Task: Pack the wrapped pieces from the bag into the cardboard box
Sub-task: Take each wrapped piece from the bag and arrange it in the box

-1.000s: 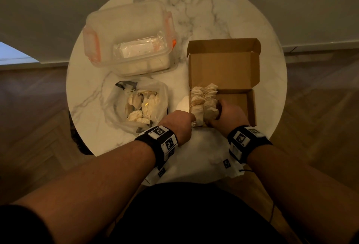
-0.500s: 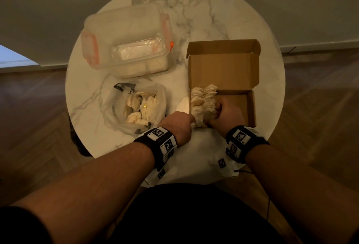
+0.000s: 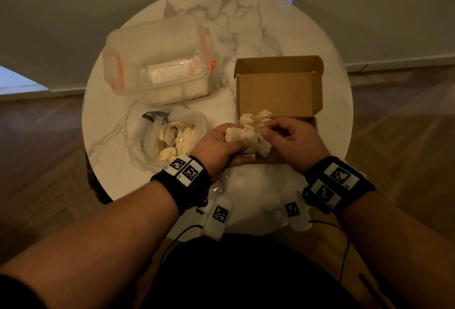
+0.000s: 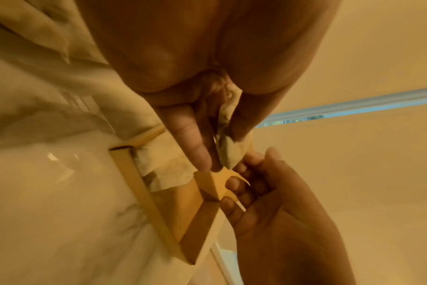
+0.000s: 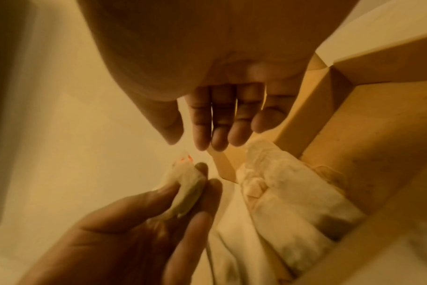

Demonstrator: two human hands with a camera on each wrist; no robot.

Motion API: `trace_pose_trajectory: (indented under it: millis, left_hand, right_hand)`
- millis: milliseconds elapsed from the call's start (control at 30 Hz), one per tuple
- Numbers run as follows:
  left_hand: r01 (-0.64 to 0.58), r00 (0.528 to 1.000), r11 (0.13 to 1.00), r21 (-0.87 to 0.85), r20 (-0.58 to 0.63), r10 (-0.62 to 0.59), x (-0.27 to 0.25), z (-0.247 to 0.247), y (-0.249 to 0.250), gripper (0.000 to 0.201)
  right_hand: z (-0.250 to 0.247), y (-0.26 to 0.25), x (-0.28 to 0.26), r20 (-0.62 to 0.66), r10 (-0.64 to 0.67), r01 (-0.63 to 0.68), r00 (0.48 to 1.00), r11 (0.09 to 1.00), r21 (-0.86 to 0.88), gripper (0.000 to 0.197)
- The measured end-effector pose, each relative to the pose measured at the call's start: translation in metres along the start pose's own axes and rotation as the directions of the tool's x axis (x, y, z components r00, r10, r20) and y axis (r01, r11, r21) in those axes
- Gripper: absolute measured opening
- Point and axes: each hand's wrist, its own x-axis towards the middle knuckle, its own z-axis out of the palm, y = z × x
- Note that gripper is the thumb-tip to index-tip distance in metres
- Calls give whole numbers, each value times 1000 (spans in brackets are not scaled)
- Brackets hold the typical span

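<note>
The open cardboard box (image 3: 278, 87) sits on the right of the round marble table, with a row of paper-wrapped pieces (image 3: 256, 119) along its left side. My left hand (image 3: 219, 144) pinches one wrapped piece (image 3: 234, 134) between thumb and fingers, just above the box's near left corner. The left wrist view shows that pinched piece (image 4: 228, 152) close up. My right hand (image 3: 293, 136) hovers over the box's near part with loosely bent fingers (image 5: 207, 125) and holds nothing. The clear plastic bag (image 3: 170, 139), left of the box, holds several more wrapped pieces.
A clear plastic container (image 3: 157, 62) with orange clips stands at the back left of the table (image 3: 258, 25). Wood floor surrounds the table, and a wall rises behind it. Small tagged devices with cables hang under both wrists.
Both hands were fisted low against the row of pieces at the box's near left. They have lifted; the left now pinches a piece and the right's fingers have loosened.
</note>
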Motion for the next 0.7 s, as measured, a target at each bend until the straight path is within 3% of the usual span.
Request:
trace_pose_trajectory:
  millis: [167,333,433,500,567,633,700]
  left_hand:
    - [-86,994,995,46,73,83,-6,13,19,18]
    - [-93,993,994,49,81,89,-9,12,23,25]
    - [-71,997,996,51,41,68,-9,8,21,16]
    - [-77,997,979,187,11,76,-8,3,17,14]
    - [-95,995,876,474,12,101,-5,-5,9,12]
    - [-93,995,671,735,47,86,-2,-12,1,10]
    - [-78,997,477,876,74,27,1,-14,-5,11]
  right_hand:
    - [-6,-18,3,68,7,-11,998,998,65,11]
    - [-16,-23,1,16,-44,42,999,991,124,8]
    - [-21,-20,-1,-18,-73,75,997,985,158,10]
    - [-22,-11,0,-75,-73,83,995,987,141,11]
    - [-21,3,0,-110,-40,52,993,993,108,11]
    - [-17,17,-1,-83,16,-11,996,998,57,10]
    - [-10,32,-1,-28,60,-61,998,998,-30,14]
